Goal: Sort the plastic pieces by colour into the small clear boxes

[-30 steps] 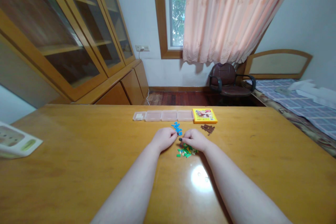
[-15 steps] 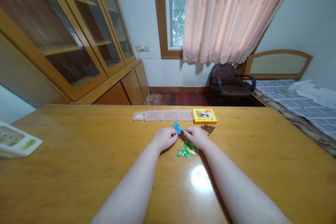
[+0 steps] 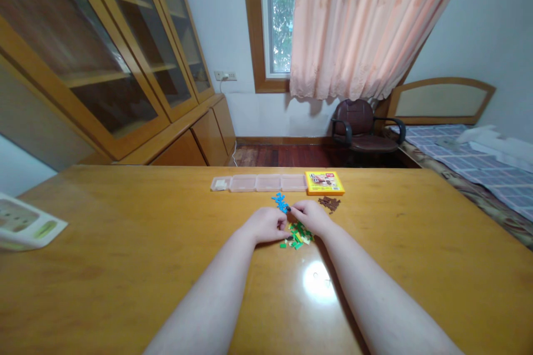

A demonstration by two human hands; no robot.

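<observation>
My left hand rests on the wooden table with its fingers curled, the fingertips at the left edge of a small pile of green and yellow toy bricks. My right hand lies beside it, pinching a tiny dark piece at the near end of a heap of blue bricks. Whether my left fingers hold a piece is too small to see. A little heap of brown bricks lies just right of my right hand.
A clear plastic compartment box and a yellow toy box sit further back on the table. A white and green object lies at the left edge. Beyond the table stand a glass-door cabinet, an office chair and a bed.
My left hand has drawn back from the blue bricks toward the green pile. My right hand has moved up from the green pile to the blue bricks.
</observation>
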